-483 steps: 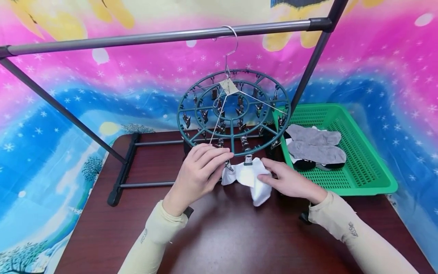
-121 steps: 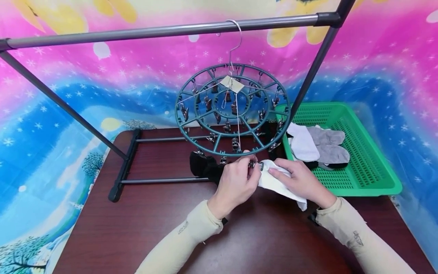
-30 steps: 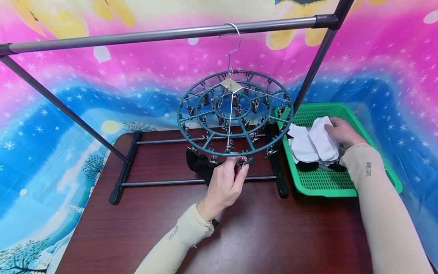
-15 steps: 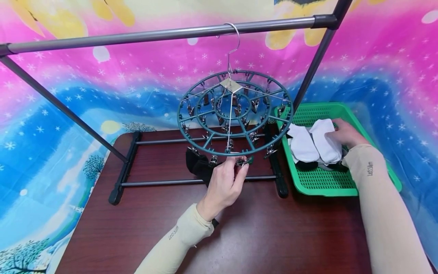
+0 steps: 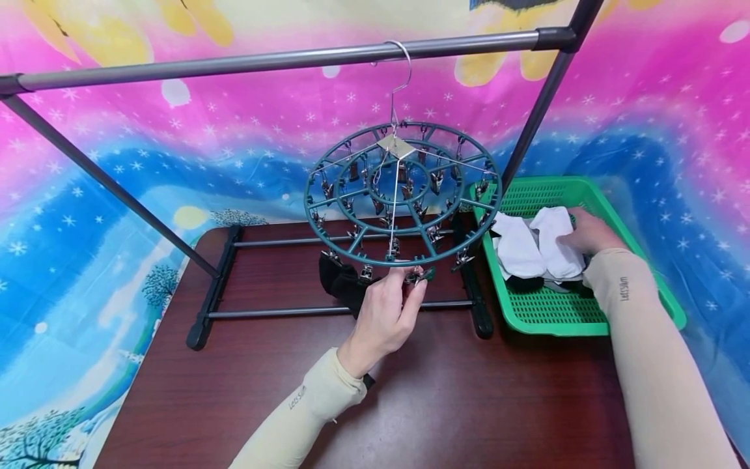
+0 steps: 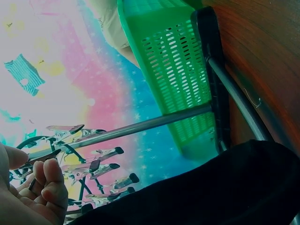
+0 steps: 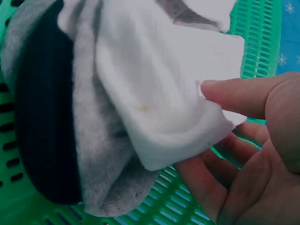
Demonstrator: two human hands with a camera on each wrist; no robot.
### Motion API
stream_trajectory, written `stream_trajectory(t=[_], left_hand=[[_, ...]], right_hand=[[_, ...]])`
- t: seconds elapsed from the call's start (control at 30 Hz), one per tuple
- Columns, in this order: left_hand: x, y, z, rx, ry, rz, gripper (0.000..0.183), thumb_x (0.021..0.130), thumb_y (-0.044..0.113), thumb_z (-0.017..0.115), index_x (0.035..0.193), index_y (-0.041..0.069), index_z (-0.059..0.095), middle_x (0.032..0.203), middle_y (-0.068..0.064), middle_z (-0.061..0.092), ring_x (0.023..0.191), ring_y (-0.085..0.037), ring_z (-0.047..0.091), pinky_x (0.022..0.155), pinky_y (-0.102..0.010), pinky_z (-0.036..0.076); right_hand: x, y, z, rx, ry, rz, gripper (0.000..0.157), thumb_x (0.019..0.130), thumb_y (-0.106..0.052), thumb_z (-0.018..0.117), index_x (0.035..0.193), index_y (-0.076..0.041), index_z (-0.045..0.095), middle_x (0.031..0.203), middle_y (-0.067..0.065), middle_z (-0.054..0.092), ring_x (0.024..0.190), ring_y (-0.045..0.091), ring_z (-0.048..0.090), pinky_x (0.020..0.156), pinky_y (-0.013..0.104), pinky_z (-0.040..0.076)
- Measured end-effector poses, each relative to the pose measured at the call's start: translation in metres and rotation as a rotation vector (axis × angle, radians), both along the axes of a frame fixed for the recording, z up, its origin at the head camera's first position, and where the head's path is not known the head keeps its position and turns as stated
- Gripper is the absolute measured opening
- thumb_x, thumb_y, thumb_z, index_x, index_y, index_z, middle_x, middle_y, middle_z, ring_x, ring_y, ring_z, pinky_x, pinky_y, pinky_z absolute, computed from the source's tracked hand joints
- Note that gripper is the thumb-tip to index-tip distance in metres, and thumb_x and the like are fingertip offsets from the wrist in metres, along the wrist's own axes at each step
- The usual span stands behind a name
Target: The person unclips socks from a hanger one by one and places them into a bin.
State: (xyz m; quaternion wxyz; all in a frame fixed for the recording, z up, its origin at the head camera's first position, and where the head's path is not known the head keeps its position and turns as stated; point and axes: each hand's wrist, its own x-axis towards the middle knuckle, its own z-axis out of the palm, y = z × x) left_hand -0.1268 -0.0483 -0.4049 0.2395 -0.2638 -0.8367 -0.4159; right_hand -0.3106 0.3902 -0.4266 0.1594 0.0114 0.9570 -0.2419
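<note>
My left hand [image 5: 383,312] pinches a metal clip [image 5: 423,276] at the front of the round green clip hanger [image 5: 375,262]. In the left wrist view, thumb and fingers close on that clip. A black sock [image 5: 340,280] hangs from the hanger's front left, partly behind this hand. Inside the green basket [image 5: 556,330], my right hand [image 5: 592,232] grips the edge of a white sock [image 5: 559,247]. The right wrist view shows the thumb above the cloth and fingers beneath. Another white sock [image 5: 517,247] lies beside it. Grey socks [image 7: 112,154] and a dark one [image 7: 47,112] lie under them.
The hanger hooks over the rack's top bar [image 5: 281,62]. Several clips dangle from its rings. The rack's feet [image 5: 217,286] and lower bars [image 5: 275,313] stand on the brown table [image 5: 410,404]. A patterned cloth [image 5: 176,150] covers the wall behind.
Four seconds ago, both hands were at a white sock at the hanger's clip. The right hand has since carried it into the basket and lowered it slightly. The left hand stays at the clip.
</note>
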Motion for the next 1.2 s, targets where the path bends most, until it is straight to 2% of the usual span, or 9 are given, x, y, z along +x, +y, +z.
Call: stream_trajectory(t=[0.13, 0.27, 0.37, 0.7, 0.8, 1.0, 1.07, 1.13, 1.2], left_hand=[[0.000, 0.000, 0.001, -0.003, -0.007, -0.003, 0.024, 0.103, 0.018, 0.059, 0.121, 0.002, 0.062, 0.086, -0.004, 0.060, 0.069, -0.013, 0.054, 0.063, -0.023, 0.045], [0.001, 0.000, 0.000, -0.002, -0.013, -0.003, 0.024, 0.104, 0.018, 0.059, 0.122, 0.003, 0.061, 0.086, -0.003, 0.059, 0.069, -0.012, 0.054, 0.062, -0.022, 0.044], [0.001, 0.000, 0.000, -0.002, -0.015, -0.003, 0.024, 0.104, 0.018, 0.059, 0.122, 0.003, 0.061, 0.085, -0.003, 0.059, 0.068, -0.012, 0.053, 0.062, -0.021, 0.044], [0.002, 0.000, -0.001, -0.046, 0.014, 0.010, 0.028, 0.102, 0.024, 0.064, 0.122, 0.004, 0.059, 0.078, 0.000, 0.059, 0.065, -0.009, 0.052, 0.060, -0.019, 0.044], [0.003, 0.000, -0.001, -0.113, 0.078, 0.037, 0.033, 0.102, 0.029, 0.065, 0.121, 0.003, 0.059, 0.074, 0.000, 0.059, 0.060, -0.008, 0.049, 0.056, -0.018, 0.041], [0.009, -0.001, 0.004, -0.286, 0.287, 0.193, 0.043, 0.099, 0.038, 0.069, 0.119, 0.001, 0.060, 0.072, -0.001, 0.062, 0.060, -0.011, 0.054, 0.055, -0.022, 0.049], [0.011, -0.003, 0.007, -0.299, 0.338, 0.221, 0.041, 0.097, 0.036, 0.071, 0.117, 0.002, 0.061, 0.071, -0.001, 0.062, 0.059, -0.012, 0.055, 0.054, -0.022, 0.050], [0.012, -0.007, 0.010, -0.279, 0.406, 0.220, 0.035, 0.098, 0.033, 0.070, 0.111, 0.002, 0.062, 0.070, 0.000, 0.061, 0.057, -0.011, 0.055, 0.052, -0.022, 0.049], [0.011, -0.012, 0.014, -0.223, 0.516, 0.199, 0.026, 0.098, 0.028, 0.067, 0.105, 0.003, 0.063, 0.069, 0.000, 0.060, 0.055, -0.012, 0.053, 0.049, -0.022, 0.046]], right_hand=[[0.002, -0.003, 0.001, 0.017, 0.016, 0.012, 0.092, 0.099, -0.016, 0.063, 0.163, 0.003, 0.000, 0.160, 0.044, 0.014, 0.140, 0.067, 0.019, 0.113, 0.077, 0.025], [0.004, -0.004, 0.002, 0.071, 0.008, 0.045, 0.083, 0.096, -0.014, 0.064, 0.162, 0.002, 0.017, 0.156, 0.044, 0.022, 0.138, 0.068, 0.024, 0.109, 0.078, 0.029], [0.004, -0.003, 0.002, 0.119, -0.008, 0.060, 0.077, 0.096, -0.019, 0.064, 0.159, 0.003, 0.026, 0.154, 0.045, 0.026, 0.136, 0.068, 0.026, 0.107, 0.078, 0.032], [0.006, -0.001, 0.002, 0.169, -0.027, 0.112, 0.077, 0.099, -0.034, 0.061, 0.158, 0.002, 0.028, 0.157, 0.042, 0.024, 0.137, 0.069, 0.025, 0.107, 0.080, 0.028], [0.008, 0.000, 0.002, 0.160, -0.032, 0.114, 0.078, 0.099, -0.037, 0.061, 0.158, 0.002, 0.028, 0.158, 0.042, 0.023, 0.137, 0.069, 0.024, 0.107, 0.081, 0.027], [0.010, 0.000, 0.005, 0.131, -0.053, 0.100, 0.081, 0.099, -0.040, 0.059, 0.161, -0.001, 0.024, 0.159, 0.042, 0.021, 0.139, 0.068, 0.022, 0.109, 0.080, 0.027], [0.011, -0.001, 0.008, 0.133, -0.044, 0.106, 0.080, 0.100, -0.040, 0.059, 0.161, -0.001, 0.025, 0.158, 0.042, 0.022, 0.139, 0.067, 0.023, 0.109, 0.079, 0.028], [0.013, -0.002, 0.012, 0.136, -0.034, 0.112, 0.078, 0.101, -0.039, 0.059, 0.160, 0.000, 0.027, 0.157, 0.043, 0.025, 0.139, 0.066, 0.027, 0.108, 0.078, 0.032], [0.016, -0.001, 0.017, 0.132, -0.030, 0.118, 0.076, 0.102, -0.038, 0.059, 0.159, 0.002, 0.028, 0.155, 0.043, 0.029, 0.135, 0.063, 0.034, 0.104, 0.075, 0.037]])
